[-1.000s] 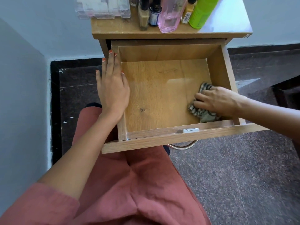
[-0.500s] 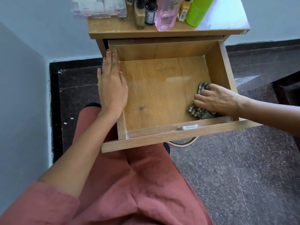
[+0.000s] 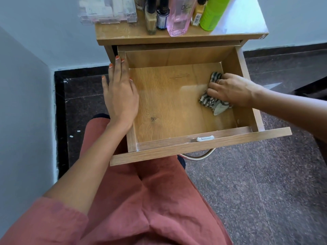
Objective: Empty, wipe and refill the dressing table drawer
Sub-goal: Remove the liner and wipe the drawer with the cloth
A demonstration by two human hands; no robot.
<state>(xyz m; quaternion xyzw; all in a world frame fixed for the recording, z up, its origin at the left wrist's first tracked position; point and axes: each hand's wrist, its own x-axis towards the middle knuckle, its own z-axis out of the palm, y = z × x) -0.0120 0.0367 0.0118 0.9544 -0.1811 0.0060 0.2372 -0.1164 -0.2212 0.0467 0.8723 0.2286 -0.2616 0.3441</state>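
The right hand (image 3: 230, 90) has its grip curled round a bunched checked cloth (image 3: 209, 101), pressing it onto the drawer (image 3: 177, 145) floor close to the right wall; the left hand (image 3: 121, 96) lies flat on the left wall's rim, grip wide, fingers straight; behind, the tabletop (image 3: 134, 35) carries a clear box (image 3: 108, 11), a pink bottle (image 3: 180, 16), a green bottle (image 3: 214, 13) and smaller bottles (image 3: 161, 18); the pulled-out drawer front overhangs the person's red-clothed lap (image 3: 150, 200).

A home dressing corner.
Cosmetic bottles (image 3: 178, 16) crowd the wooden dressing table (image 3: 123, 35)'s far edge, against a painted wall (image 3: 53, 32).
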